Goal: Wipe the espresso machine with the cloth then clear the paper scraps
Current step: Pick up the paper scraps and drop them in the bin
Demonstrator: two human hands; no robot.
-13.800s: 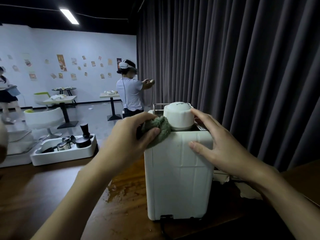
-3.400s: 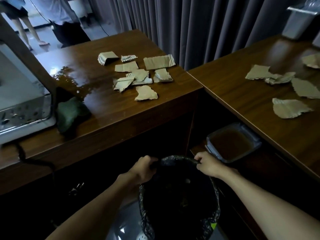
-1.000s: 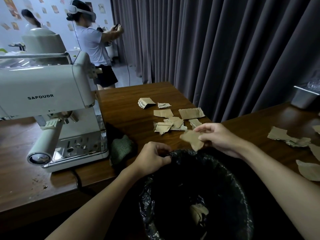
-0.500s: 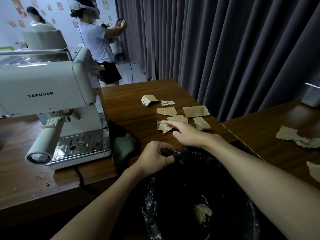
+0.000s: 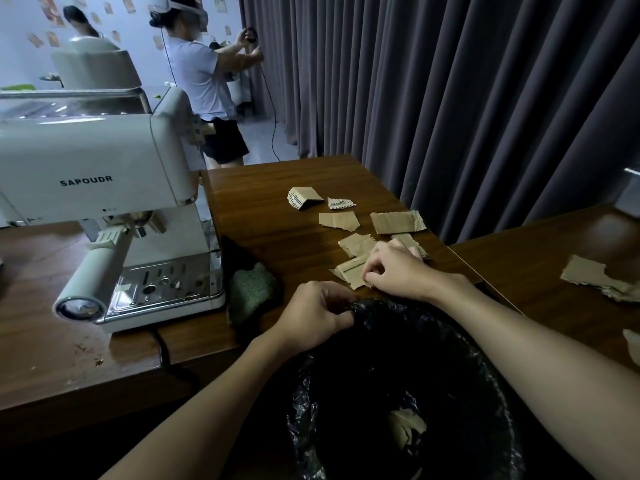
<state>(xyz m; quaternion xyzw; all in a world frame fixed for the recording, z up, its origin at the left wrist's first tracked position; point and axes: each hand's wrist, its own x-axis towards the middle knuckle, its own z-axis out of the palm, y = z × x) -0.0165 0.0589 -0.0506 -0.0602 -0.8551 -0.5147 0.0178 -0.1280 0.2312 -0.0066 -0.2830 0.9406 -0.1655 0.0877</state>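
Seven paper scraps (image 5: 397, 222) lie on the table (image 5: 277, 188); we count one more in the bin bag (image 5: 408, 393); our left hand (image 5: 313, 318) is clenched on the bag's rim; our right hand (image 5: 398, 268) pinches the nearest scrap (image 5: 349, 271), fingers curled; one cloth (image 5: 251, 292) lies just beside one espresso machine (image 5: 100, 174).

Bare wooden tabletop (image 5: 277, 188) lies open beyond the right hand (image 5: 394, 268), around scattered paper scraps (image 5: 397, 221). Left of it, green cloth (image 5: 251, 291) and espresso machine (image 5: 104, 202) obstruct; curtain (image 5: 450, 98) bounds the far side.
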